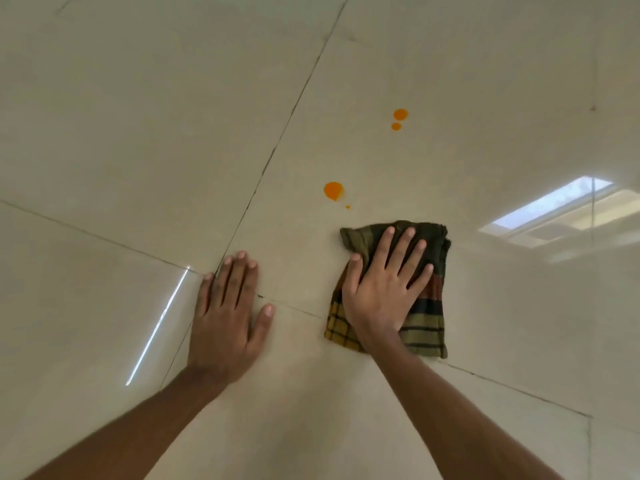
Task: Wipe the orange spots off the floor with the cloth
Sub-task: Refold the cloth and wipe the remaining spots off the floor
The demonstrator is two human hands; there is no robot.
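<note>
A folded checked cloth [429, 320], dark green, olive and yellow, lies flat on the pale tiled floor [138, 133]. My right hand [384, 282] presses down on it with fingers spread. Just beyond the cloth sits a large orange spot [333, 190] with a tiny orange dot [347, 206] beside it. Farther away are two more orange spots, a bigger one [400, 114] and a smaller one [396, 126]. My left hand [230, 313] rests flat on the bare floor to the left of the cloth, holding nothing.
Dark grout lines [277, 147] cross the glossy tiles. A window's reflection [550, 213] shines on the floor at the right, and a thin bright streak of light [156, 327] lies at the left.
</note>
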